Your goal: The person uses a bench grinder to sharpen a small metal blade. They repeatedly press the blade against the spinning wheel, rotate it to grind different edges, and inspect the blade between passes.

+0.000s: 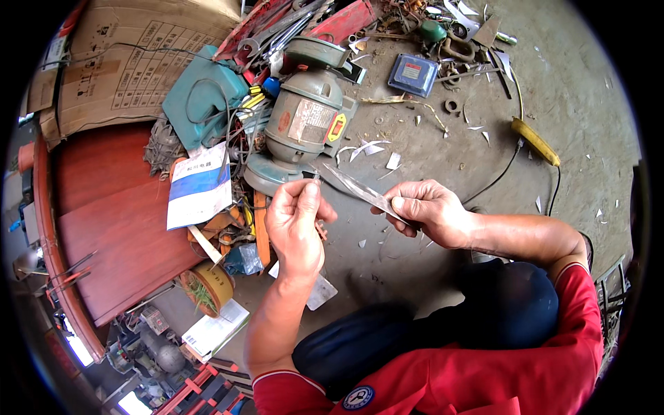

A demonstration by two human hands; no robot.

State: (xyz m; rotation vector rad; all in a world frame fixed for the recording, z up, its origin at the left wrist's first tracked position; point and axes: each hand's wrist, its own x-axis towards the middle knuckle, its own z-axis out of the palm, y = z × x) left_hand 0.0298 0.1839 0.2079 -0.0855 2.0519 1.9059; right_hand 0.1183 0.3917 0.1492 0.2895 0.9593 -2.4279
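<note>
My right hand (437, 213) grips a slim, pointed metal blade (358, 189), thumb on top and fingers curled beneath. The blade tilts up and left, its tip toward the base of a grey-green bench grinder (289, 146). Left of the blade, my left hand (296, 225) is raised with thumb and forefinger pinched together. Something small may be between those fingertips, but I cannot make it out. The two hands are apart, over the floor just in front of the grinder.
A red wooden board (117, 214), a printed booklet (200, 187) and a teal case (204, 97) lie left. Wrenches (287, 31) are heaped behind the grinder. A blue-grey box (413, 74), paper scraps and a yellow corded switch (536, 141) are on the concrete floor (581, 90).
</note>
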